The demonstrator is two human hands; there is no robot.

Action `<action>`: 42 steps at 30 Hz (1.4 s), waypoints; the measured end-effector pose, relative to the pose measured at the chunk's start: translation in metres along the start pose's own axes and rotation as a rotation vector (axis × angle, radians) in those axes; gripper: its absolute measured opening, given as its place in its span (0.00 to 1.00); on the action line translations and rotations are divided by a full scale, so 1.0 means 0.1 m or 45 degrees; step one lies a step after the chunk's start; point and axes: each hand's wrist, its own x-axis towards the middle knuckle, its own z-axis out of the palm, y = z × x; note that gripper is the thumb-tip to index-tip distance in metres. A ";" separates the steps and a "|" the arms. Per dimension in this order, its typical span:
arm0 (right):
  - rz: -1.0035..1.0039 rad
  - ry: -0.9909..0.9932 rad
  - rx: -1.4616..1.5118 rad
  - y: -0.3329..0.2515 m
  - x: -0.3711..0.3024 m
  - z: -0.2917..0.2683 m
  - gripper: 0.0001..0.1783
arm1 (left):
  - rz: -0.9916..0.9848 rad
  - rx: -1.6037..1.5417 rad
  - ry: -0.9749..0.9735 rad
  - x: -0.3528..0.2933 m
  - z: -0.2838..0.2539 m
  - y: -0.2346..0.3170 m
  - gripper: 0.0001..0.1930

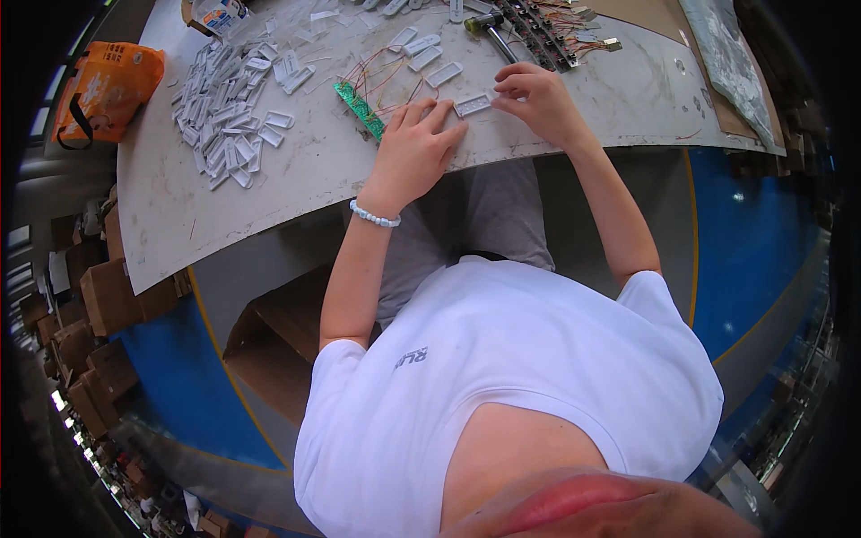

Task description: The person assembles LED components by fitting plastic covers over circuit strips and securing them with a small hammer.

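Observation:
My left hand (415,148), with a pale beaded bracelet at the wrist, rests on the table with bent fingers, thumb and index apart. A green circuit board strip (359,109) lies beside it, one end close to the hand, and thin red and yellow wires (366,73) spread from the board. Just right of the left fingertips is a small white plastic case (473,105). My right hand (541,100) is at the case's right end, its fingers curled in a pinch; anything between the fingertips is too small to make out. Several similar white cases (425,56) lie beyond the hands.
A heap of white cases (229,117) covers the table's left part. An orange bag (112,90) stands at the far left. Beyond my right hand lie a hammer-like tool (489,31) and a row of dark parts with wires (543,36). Plastic-wrapped material (731,67) lies at the right edge.

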 end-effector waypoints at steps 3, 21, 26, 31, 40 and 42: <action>-0.059 0.051 -0.064 0.11 0.00 0.02 0.10 | -0.002 -0.009 0.005 0.00 0.00 0.01 0.16; -0.377 -0.128 0.003 0.00 0.01 0.09 0.09 | -0.025 -0.003 0.027 -0.02 0.02 0.00 0.18; -0.371 -0.166 -0.060 0.01 0.00 0.07 0.09 | -0.032 -0.001 0.021 -0.02 0.01 0.00 0.18; -0.376 -0.009 -0.014 0.00 0.02 0.12 0.11 | -0.026 -0.006 0.031 -0.02 0.02 0.00 0.18; -0.606 0.023 -0.260 0.17 0.06 0.19 0.11 | -0.033 0.000 0.030 -0.02 0.01 0.01 0.18; -0.669 0.023 -0.236 0.19 0.06 0.20 0.10 | -0.032 -0.004 0.033 -0.02 0.02 0.00 0.18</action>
